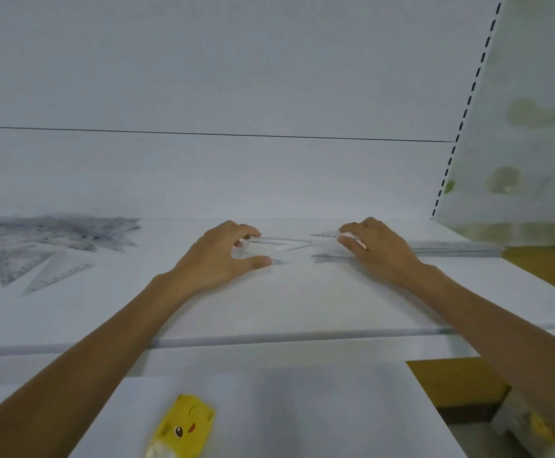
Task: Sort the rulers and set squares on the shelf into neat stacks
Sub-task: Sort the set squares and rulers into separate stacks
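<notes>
On the white shelf point(302, 292), my left hand point(223, 256) grips a clear set square point(279, 246) between curled fingers and thumb at its left end. My right hand point(378, 249) holds the end of a second clear set square point(327, 246) whose tip points left toward the first. Both pieces lie flat near the shelf's back. A loose heap of clear rulers and set squares point(34, 246) is spread at the far left. A flat stack of clear rulers point(458, 250) runs along the shelf to the right of my right hand.
The shelf's back panel point(236, 176) rises just behind my hands. A white side panel point(517, 127) with a slotted upright closes the right. On a lower white surface lies a yellow cartoon-faced packet point(183, 428). Brown cardboard boxes point(454, 381) sit below at right.
</notes>
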Available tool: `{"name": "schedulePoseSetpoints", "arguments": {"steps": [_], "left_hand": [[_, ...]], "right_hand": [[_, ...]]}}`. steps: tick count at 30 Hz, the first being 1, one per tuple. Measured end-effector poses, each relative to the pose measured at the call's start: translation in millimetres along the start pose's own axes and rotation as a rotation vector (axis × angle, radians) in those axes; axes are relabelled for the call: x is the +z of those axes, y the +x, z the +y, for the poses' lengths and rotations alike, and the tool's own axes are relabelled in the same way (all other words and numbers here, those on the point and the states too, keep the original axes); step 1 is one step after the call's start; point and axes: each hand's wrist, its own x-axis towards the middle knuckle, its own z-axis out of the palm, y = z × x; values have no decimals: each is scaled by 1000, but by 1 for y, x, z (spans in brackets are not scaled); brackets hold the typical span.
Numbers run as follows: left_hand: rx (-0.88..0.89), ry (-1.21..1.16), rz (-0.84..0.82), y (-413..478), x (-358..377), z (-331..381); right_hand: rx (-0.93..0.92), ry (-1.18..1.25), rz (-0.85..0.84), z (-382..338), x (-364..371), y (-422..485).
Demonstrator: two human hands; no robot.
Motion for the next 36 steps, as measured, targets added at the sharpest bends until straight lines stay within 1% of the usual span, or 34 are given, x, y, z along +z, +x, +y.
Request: {"name": "schedulePoseSetpoints", "arguments": {"steps": [3, 9, 12, 16, 23, 27, 30, 34, 36], "left_hand": [[-23, -8, 2, 1, 2, -3], [-51, -25, -11, 5, 3, -11], [-39, -19, -47, 4, 4, -15], [-29, -31, -49, 4, 2, -16], [-3, 16, -46, 5, -6, -16], [-28, 41, -33, 5, -19, -24], [-61, 29, -14, 4, -26, -32], [-136, 6, -45, 8, -23, -38], [-159, 8, -65, 11, -21, -39]], "right_hand": [[-16, -6, -69, 0, 6, -2], [-10, -5, -86, 2, 10, 0], [4, -8, -121, 4, 12, 1], [20, -7, -139, 7, 14, 1], [27, 2, -141, 6, 13, -2], [5, 41, -59, -12, 3, -6], [-86, 89, -71, -47, -2, -18], [-300, 84, -192, -100, 9, -45], [-350, 78, -220, -111, 13, -53]]}}
